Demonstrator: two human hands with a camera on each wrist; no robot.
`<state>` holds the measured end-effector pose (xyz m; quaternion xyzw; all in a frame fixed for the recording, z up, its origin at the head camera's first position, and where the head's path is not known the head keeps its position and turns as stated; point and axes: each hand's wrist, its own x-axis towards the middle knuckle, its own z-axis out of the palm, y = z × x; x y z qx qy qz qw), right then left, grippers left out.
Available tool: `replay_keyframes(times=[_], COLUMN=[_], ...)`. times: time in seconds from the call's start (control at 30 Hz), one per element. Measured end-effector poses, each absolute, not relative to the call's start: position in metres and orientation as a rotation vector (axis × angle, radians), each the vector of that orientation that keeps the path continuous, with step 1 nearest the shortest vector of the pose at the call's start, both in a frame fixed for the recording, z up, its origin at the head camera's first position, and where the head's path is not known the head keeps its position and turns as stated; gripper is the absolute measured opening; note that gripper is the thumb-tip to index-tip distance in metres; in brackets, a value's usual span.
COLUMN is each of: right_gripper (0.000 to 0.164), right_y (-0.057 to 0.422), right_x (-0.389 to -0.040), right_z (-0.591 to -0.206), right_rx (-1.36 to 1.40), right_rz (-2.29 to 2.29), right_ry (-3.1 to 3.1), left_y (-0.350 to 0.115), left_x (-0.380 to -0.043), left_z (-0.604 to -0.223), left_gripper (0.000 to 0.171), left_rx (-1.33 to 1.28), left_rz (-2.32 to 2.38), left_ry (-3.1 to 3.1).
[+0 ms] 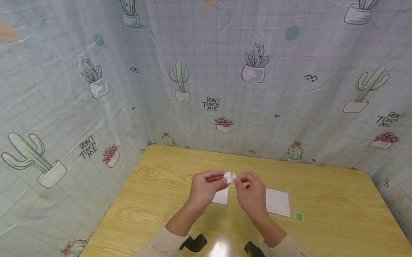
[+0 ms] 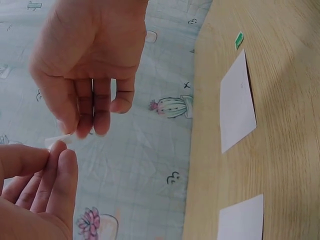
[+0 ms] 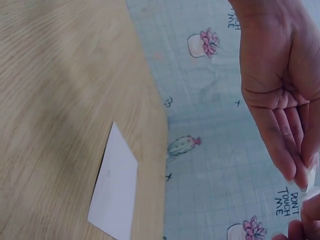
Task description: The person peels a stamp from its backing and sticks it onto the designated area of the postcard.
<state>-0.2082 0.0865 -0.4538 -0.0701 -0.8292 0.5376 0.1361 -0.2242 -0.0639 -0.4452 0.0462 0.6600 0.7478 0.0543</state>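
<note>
Both hands are raised over the table, fingertips close together around a small white paper piece (image 1: 228, 176), which looks creased or folded. My left hand (image 1: 204, 190) pinches one side of it between thumb and fingers. The other side is pinched by my right hand (image 1: 252, 193). In the left wrist view the paper piece (image 2: 57, 140) shows as a thin pale strip between the two sets of fingertips. Fingers hide most of it in the right wrist view.
On the wooden table (image 1: 154, 205) lie a white rectangular paper (image 1: 220, 197) beneath the hands and another white paper (image 1: 278, 202) to the right. A small green stamp-like piece (image 1: 299, 216) lies beside the latter. A cactus-print curtain (image 1: 198, 121) surrounds the table's back and sides.
</note>
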Motion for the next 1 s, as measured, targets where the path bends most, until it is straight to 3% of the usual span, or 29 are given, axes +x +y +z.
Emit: replay_keyframes(times=[0.47,1.0], right_gripper=[0.012,0.004], right_y=[0.103,0.115], right_x=[-0.212,-0.211], right_z=[-0.457,-0.471], right_rx=[-0.2,0.118], right_rz=[1.405,0.927], right_ry=[-2.449,-2.356], left_y=[-0.076,-0.082], left_x=[-0.224,-0.223], left_z=[-0.444,-0.447], left_gripper=[0.028,0.028], left_rx=[0.051,0.088], left_rz=[2.297,2.289], left_ry=[2.0,1.978])
